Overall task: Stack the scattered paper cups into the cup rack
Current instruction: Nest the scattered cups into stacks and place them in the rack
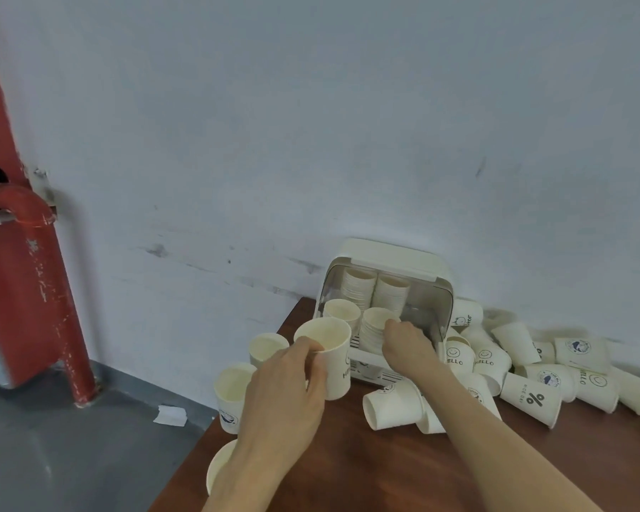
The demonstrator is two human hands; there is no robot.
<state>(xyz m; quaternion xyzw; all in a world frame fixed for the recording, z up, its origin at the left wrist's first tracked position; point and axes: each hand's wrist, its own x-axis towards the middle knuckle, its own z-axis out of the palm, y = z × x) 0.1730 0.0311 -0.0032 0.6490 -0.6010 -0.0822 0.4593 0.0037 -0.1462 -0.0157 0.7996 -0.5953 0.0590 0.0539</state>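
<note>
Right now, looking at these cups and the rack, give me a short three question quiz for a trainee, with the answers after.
1. True or false: the left hand holds an upright paper cup.
2. Where does the right hand reach? A) into the cup rack, at the front stack; B) to the percent-sign cup; C) to the red pipe.
3. Fill in: most loose cups right of the rack lie on their ____.

Key: 1 true; 2 A; 3 sides.
</note>
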